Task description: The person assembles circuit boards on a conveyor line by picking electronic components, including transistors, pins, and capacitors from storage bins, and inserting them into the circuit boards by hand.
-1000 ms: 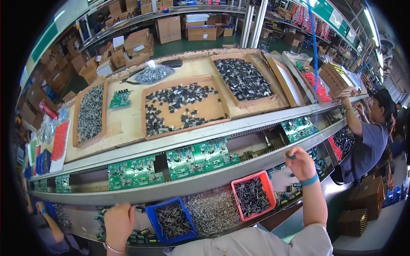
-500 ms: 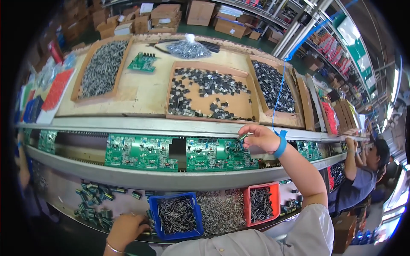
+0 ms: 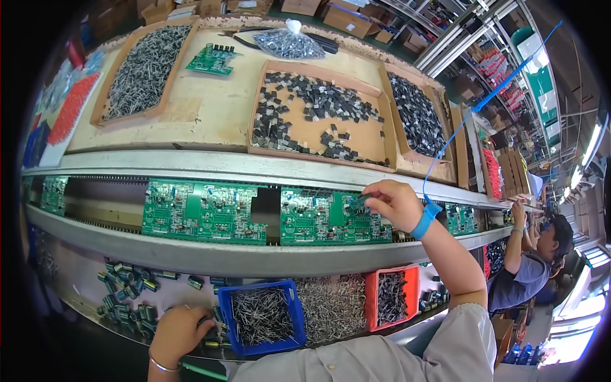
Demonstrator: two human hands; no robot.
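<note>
1. The right hand (image 3: 393,202) is over the right-hand green circuit board (image 3: 334,218) on the conveyor rail. Its fingertips are pinched together on a small dark part (image 3: 358,201) at the board's upper edge.
2. A blue wrist strap (image 3: 425,218) is on the right wrist, and a blue coiled cord (image 3: 468,118) runs up from it.
3. The left hand (image 3: 180,331) rests low on the bench, fingers curled down among loose dark cylindrical parts (image 3: 130,298), just left of the blue bin (image 3: 262,316). Whether it grips one cannot be told.
4. The blue bin holds thin wire-legged parts. A red bin (image 3: 391,298) stands to its right, with a loose heap of leaded parts (image 3: 332,304) between them.
5. A second green circuit board (image 3: 205,211) lies left of the first, on the same rail.
6. Above the rail, a cardboard tray (image 3: 319,121) holds small black parts.
7. Another person (image 3: 531,267) works at the far right.
</note>
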